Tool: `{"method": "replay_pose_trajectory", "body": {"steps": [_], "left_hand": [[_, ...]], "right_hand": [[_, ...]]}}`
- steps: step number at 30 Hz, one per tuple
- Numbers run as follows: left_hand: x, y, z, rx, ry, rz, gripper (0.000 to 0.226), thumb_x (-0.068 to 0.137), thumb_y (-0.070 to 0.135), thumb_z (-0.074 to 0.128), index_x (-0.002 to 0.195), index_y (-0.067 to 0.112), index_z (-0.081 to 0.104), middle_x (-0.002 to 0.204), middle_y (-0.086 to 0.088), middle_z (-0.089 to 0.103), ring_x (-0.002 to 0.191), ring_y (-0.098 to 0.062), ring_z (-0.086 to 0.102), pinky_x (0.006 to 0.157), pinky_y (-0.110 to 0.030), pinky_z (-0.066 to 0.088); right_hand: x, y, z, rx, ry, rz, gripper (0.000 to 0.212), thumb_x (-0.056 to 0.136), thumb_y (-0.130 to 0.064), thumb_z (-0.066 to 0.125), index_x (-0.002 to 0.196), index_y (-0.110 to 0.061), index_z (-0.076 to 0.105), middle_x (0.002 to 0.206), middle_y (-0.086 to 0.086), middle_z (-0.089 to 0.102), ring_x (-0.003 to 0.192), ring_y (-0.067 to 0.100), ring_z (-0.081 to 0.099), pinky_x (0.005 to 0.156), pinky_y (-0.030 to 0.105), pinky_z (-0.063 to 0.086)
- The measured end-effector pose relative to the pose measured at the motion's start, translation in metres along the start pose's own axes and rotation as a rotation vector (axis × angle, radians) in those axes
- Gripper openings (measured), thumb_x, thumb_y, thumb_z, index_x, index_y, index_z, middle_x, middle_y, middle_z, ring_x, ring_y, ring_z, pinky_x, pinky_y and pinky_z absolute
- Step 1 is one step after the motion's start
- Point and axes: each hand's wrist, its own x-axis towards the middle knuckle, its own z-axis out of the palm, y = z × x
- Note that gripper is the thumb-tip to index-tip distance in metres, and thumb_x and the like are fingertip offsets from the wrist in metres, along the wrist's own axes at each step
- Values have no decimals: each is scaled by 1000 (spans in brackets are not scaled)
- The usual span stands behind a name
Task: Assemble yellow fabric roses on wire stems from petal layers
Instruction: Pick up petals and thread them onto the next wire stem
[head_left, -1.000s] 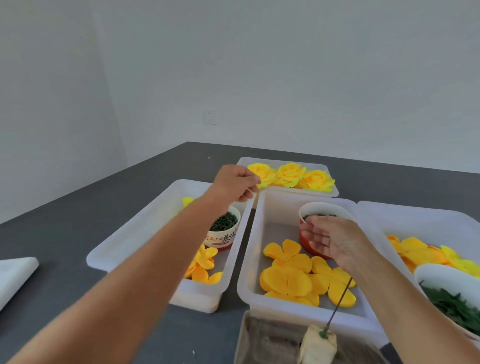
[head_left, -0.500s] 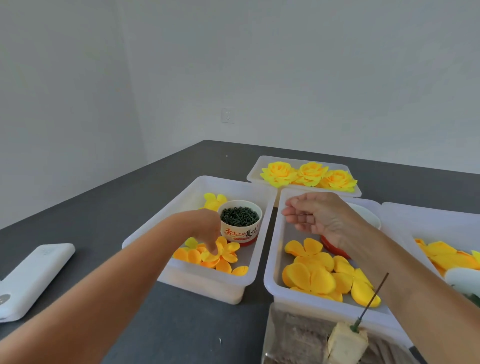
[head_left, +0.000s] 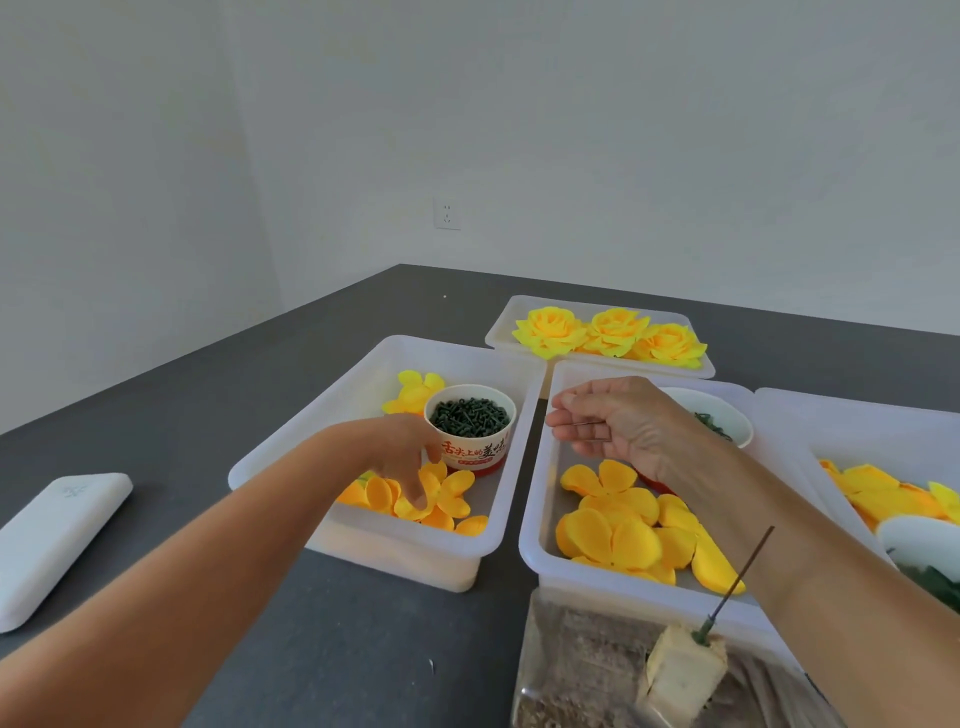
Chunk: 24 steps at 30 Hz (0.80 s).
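A: Where are the roses?

B: Three finished yellow roses (head_left: 610, 332) lie in the far tray (head_left: 501, 332), so that much looks done. Loose petal layers (head_left: 421, 493) sit in the left bin (head_left: 363, 384), with more petal layers (head_left: 618, 525) in the middle bin (head_left: 540, 519) and in the right bin (head_left: 789, 415).

A: And the hands?

B: The left hand (head_left: 400, 457) reaches into the left bin, its fingertips down on a petal layer just beside the paper cup of green pieces (head_left: 470, 423); whether it pinches the layer I cannot tell. The right hand (head_left: 618, 421) hovers over the middle bin, fingers curled round what seems to be a thin wire pin (head_left: 589, 431).

A: What is left?

B: Most of it, I judge. The wire stem (head_left: 737, 577) stands bare in its foam block (head_left: 683, 670) at the near edge, with no petals on it.
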Motion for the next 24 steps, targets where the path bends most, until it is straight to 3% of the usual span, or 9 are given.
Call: {"method": "replay_pose_trajectory", "body": {"steps": [5,10,16,20,24], "left_hand": [[2,-3,1,10,37,39,33,65,30,84,87,25,60,78,15,50,72,-5,48,59,-20,37],[-2,-5,-7,-91,104,87,25,71,21,80,65,27,56,67,9,55,63,-7,49,56,-18,37],[-18,-7,-37,-446,236,139,15,76,6,74,69,16,65,60,4,60,55,-6,53,54,-16,44],[-15,1,-39,-743,383,143,14,80,4,70,72,15,67,60,3,64,54,-4,59,53,-14,48],[-4,14,-30,-1037,395,194,10,80,9,71,72,12,66,66,0,64,62,-10,60,63,-21,52]], "right_hand": [[3,5,-1,-21,-17,12,8,89,-10,62,86,-7,68,78,8,73,67,15,68,61,26,54],[8,6,0,-13,-54,11,7,89,-12,62,88,-7,68,77,7,73,67,14,69,60,24,54],[16,6,11,-42,-141,-26,11,90,-17,62,85,-10,69,76,3,74,66,11,70,59,22,53],[19,6,17,-181,-141,-150,18,88,-28,64,83,-13,71,81,-1,75,67,8,69,60,22,48],[23,10,25,-181,-136,-276,22,83,-30,69,96,-12,71,82,-1,73,60,4,64,46,17,40]]}}
